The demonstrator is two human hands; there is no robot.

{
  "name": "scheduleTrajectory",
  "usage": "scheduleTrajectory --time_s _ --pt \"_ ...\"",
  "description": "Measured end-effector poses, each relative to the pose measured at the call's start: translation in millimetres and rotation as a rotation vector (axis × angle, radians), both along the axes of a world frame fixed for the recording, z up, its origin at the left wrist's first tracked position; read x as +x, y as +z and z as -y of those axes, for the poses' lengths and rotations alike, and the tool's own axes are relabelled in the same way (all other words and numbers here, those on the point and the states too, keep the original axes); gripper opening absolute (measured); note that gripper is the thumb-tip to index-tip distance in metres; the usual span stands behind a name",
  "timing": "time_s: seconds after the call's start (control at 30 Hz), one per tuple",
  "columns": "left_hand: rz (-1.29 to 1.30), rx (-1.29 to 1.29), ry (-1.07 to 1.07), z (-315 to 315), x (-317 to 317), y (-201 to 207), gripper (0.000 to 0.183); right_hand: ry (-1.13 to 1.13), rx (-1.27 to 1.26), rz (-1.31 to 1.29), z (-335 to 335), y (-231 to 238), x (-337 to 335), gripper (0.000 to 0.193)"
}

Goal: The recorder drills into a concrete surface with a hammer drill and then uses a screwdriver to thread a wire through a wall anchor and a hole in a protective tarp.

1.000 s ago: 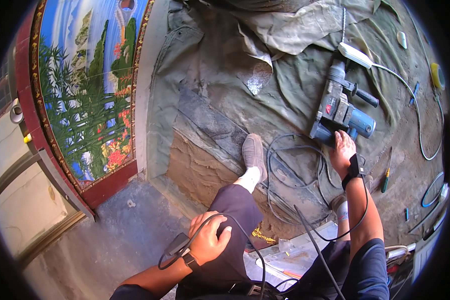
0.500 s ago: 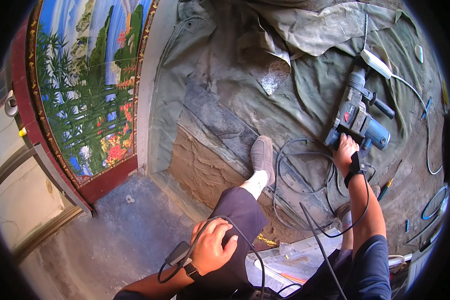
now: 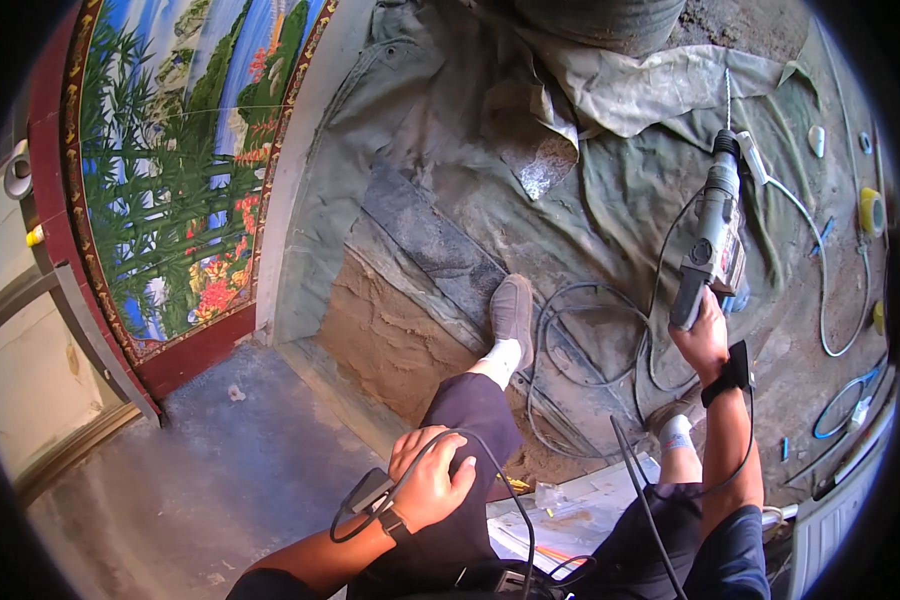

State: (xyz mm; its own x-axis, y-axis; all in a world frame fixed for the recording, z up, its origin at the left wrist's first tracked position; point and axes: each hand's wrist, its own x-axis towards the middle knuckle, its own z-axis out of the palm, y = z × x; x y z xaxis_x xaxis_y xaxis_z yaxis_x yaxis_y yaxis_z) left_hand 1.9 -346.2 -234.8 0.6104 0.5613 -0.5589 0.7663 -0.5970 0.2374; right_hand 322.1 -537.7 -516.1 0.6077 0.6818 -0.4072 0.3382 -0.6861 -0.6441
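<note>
Here, right hand [image 3: 703, 338] curled round grip [image 3: 687, 300] of cylindrical drill [image 3: 716, 210]; left hand [image 3: 433, 482] half-open, empty, on cloth trousers [image 3: 478, 420].

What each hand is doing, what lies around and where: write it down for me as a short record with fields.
Right hand: closed on the rear handle of the power drill; the hand wears a black band at the wrist
Drill direction: bit pointing away from the person
Left hand: empty, resting on the dark trouser leg; hand loosely open
Beside drill nose: white box with a cord
Ground: greenish cloth, bare sand
Left side: painted panel
Far right: yellow roll
</note>
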Motion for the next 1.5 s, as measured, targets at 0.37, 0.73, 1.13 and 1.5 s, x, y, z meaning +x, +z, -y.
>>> scheduleTrajectory --time_s 0.37,0.73,1.13,1.5 --pt "0.072 0.016 0.064 9.4 -13.2 4.2 0.026 -0.608 0.312 -0.463 -11.3 196.7 87.6 0.015" --pt "0.171 -0.021 0.189 1.2 -35.0 -1.0 0.022 -0.765 0.188 -0.484 -12.5 387.2 67.7 0.042" --pt "0.468 -0.141 0.290 -34.9 -24.0 -1.3 0.026 -0.611 -0.022 -0.540 -65.0 520.5 -6.9 0.041" --pt "0.434 -1.131 0.679 -96.3 24.0 34.1 0.056 -0.464 0.050 -0.839 -179.3 604.4 -70.6 0.046"
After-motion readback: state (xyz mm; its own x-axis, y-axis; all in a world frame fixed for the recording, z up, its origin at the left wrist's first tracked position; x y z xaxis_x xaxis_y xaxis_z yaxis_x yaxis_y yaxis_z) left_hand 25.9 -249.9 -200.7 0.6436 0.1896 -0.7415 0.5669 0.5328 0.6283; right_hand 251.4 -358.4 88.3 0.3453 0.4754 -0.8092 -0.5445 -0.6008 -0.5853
